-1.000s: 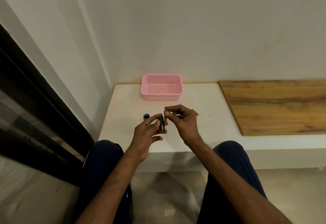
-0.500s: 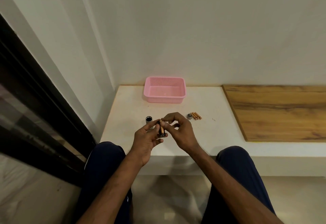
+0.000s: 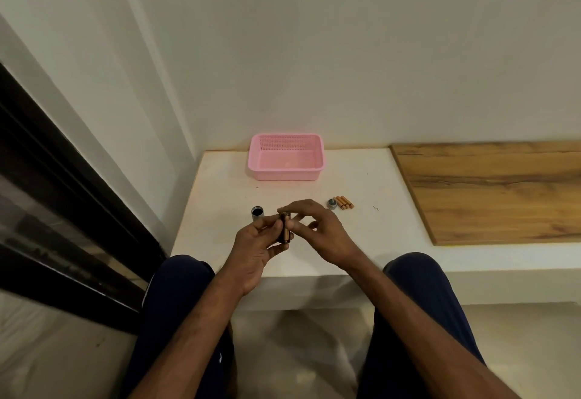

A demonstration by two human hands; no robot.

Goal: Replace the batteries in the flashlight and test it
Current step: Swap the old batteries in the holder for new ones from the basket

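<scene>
My left hand (image 3: pixel 254 249) grips a small dark battery holder (image 3: pixel 284 229) upright over the white ledge, with a copper battery showing in it. My right hand (image 3: pixel 317 230) pinches the holder's top with thumb and forefinger. The silver flashlight body (image 3: pixel 257 212) stands open-ended on the ledge just left of my hands. Its small grey end cap (image 3: pixel 331 204) lies to the right, next to three copper batteries (image 3: pixel 345 202) lying side by side.
A pink perforated basket (image 3: pixel 286 156) sits at the back of the white ledge (image 3: pixel 220 194) against the wall. A wooden board (image 3: pixel 490 191) covers the ledge's right part. A dark window frame runs along the left. My knees are below the ledge's front edge.
The camera tilted up, so the scene sits lower in view. My right hand brought a copper battery to the holder and now pinches its top; the loose batteries and cap came into view.
</scene>
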